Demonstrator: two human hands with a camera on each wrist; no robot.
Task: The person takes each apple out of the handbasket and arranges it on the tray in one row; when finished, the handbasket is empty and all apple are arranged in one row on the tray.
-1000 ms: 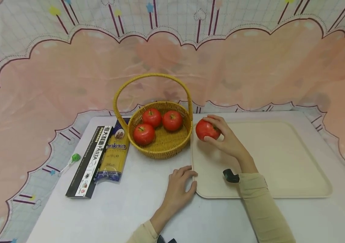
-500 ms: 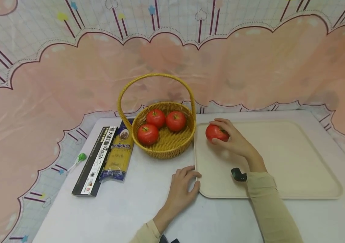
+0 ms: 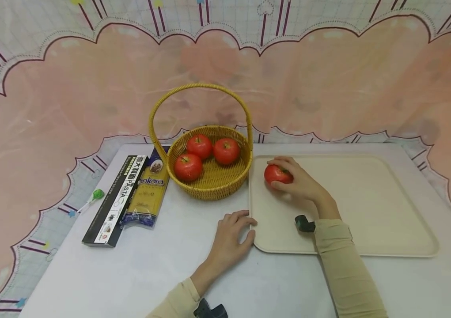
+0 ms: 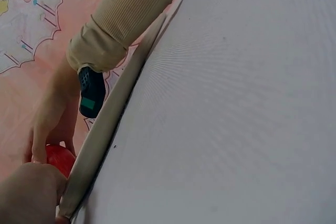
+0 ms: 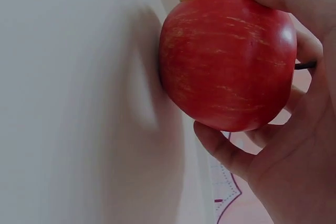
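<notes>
My right hand [image 3: 301, 183] grips a red apple [image 5: 226, 59] over the left part of the cream tray [image 3: 352, 203]. In the right wrist view, thumb and fingers wrap the apple's stem side. Its far side is very near the tray's surface; I cannot tell whether they touch. My left hand [image 3: 229, 238] rests at the tray's left rim near the front corner, fingertips and thumb touching the edge. Part of that hand shows low in the left wrist view, by the tray's rim [image 4: 105, 129].
Left of the tray stands a yellow wicker basket [image 3: 217, 187] with a tall handle and several red apples [image 3: 226, 151]. Further left lie a yellow pasta packet [image 3: 145, 198], a black-and-white pasta box [image 3: 115, 201] and a green lollipop [image 3: 98, 194]. A patterned cloth [image 3: 130, 101] hangs behind.
The right hand has carried the apple a little to the right and lower over the tray. The left hand stays at the tray's rim. The head view has shifted slightly.
</notes>
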